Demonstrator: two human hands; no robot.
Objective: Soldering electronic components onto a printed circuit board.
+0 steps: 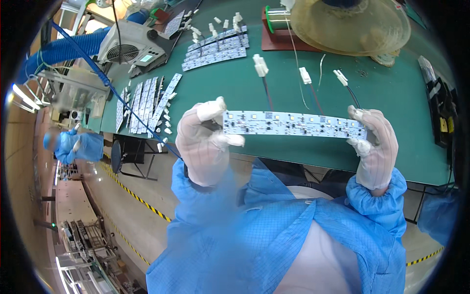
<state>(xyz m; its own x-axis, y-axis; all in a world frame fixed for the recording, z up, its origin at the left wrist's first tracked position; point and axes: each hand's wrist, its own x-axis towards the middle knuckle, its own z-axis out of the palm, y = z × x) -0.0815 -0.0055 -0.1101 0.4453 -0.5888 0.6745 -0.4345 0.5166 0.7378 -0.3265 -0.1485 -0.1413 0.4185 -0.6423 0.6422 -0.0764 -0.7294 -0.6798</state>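
Observation:
A long white LED circuit board [293, 125] is held level above the green table, its component side showing. My left hand [204, 144], in a white glove, pinches its left end between thumb and fingers. The gloved right hand [378, 146] grips the opposite end the same way. Beyond the board's far edge stick out three white plug connectors: one [261, 66] at the left, one [305, 76] in the middle, and one [340, 77] at the right, each on thin dark and red wires. Where the wires meet the board is hidden.
More LED boards lie in a stack [215, 51] at the far left and a row [144, 105] nearer. A solder wire spool [278, 19] stands at the back beside a large translucent hood [352, 27]. A blue cable [122, 100] crosses the left side. Black holders [440, 110] line the right edge.

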